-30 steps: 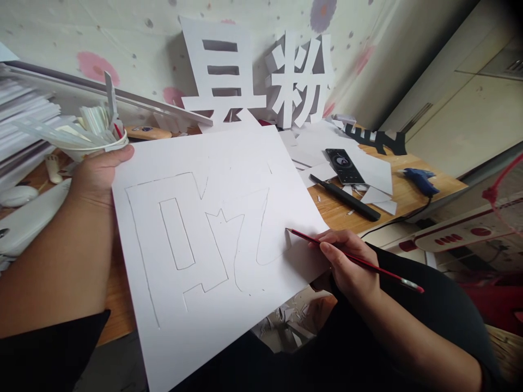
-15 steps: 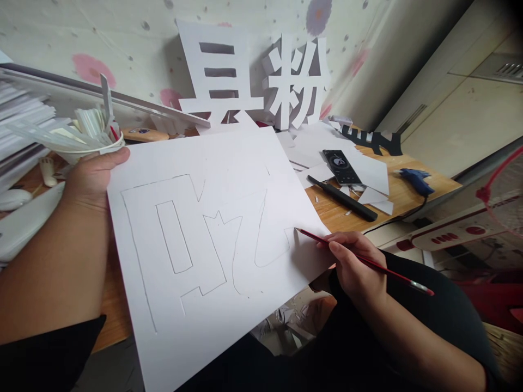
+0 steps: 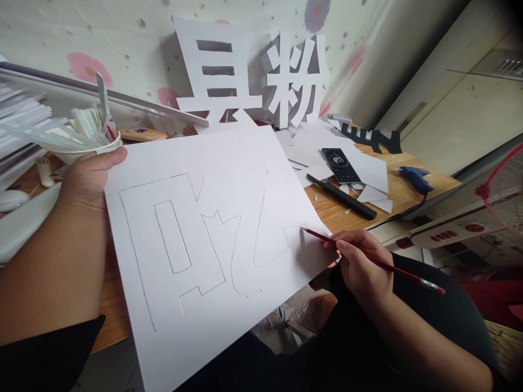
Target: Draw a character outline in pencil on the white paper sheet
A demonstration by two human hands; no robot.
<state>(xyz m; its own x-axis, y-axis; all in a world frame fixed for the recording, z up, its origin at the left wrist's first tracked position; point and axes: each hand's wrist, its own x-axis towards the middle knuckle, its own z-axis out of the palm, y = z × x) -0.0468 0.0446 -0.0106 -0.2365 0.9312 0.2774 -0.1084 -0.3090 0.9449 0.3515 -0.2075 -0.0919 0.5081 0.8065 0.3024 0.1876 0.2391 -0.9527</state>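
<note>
my right hand [image 3: 362,267] grips the pencil [image 3: 318,234] at the sheet's [image 3: 212,163] 3 o'clock; my left hand [image 3: 87,177] clamps its 10. unsupported there, it may buckle.

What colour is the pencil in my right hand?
The thin pencil is red, silvery at its back end; head view.

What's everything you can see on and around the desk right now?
sheet: one, white, pencilled outlines, across the desk's near edge.
pencil: one, red, tip at the sheet's right part.
cut-out characters: two, white, leaning on the wall behind.
phone: one, black, on papers at right.
rod-like tool: one, black, beside the phone.
glue gun: one, blue, far right.
cup: one, white, full of strips, back left.
desk: one, wooden.
left hand: grips the sheet's upper left edge.
right hand: holds the pencil.
</note>
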